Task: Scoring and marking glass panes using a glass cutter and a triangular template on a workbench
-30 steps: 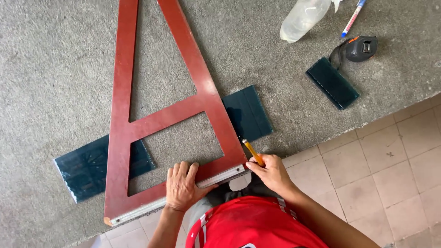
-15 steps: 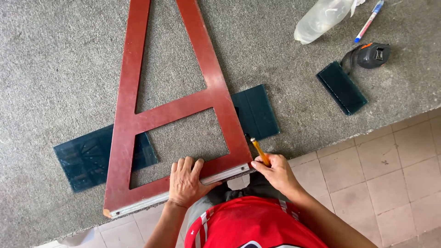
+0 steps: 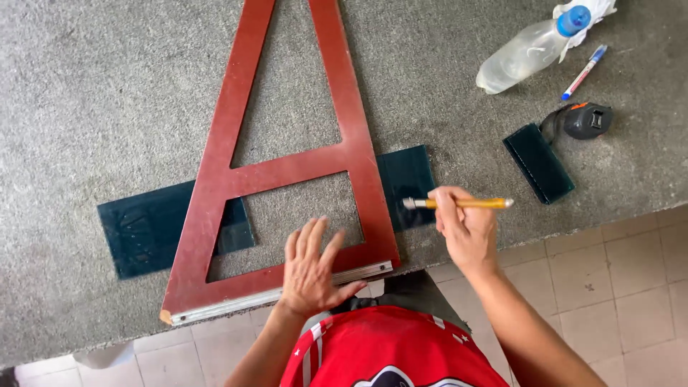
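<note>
L hand (image 3: 312, 269), fingers spread, pins red A-frame square (image 3: 287, 168) over dark glass strip (image 3: 150, 229) on carpeted bench (image 3: 86, 93); R hand (image 3: 466, 229) pinches yellow cutter (image 3: 459, 203). Risk: square slips w/ light pressure, skewing the score.

Glass-cutting workshop, likely small trade shop. Worktop (image 3: 107, 79) covered in grey felt-like carpet, typical cutting bench. Big red A-shaped wooden square (image 3: 287, 172) with metal bottom edge lies over dark tinted glass strip (image 3: 147, 229). Smaller dark glass offcut (image 3: 539, 163) at 3 o'clock. Tape measure (image 3: 588, 120), blue marker (image 3: 584, 72), plastic bottle (image 3: 527, 54) toward 2 o'clock. Yellow pencil-like cutter (image 3: 462, 203) in right hand (image 3: 466, 229). Plain tiled floor (image 3: 616, 287) at 5 o'clock.
</note>
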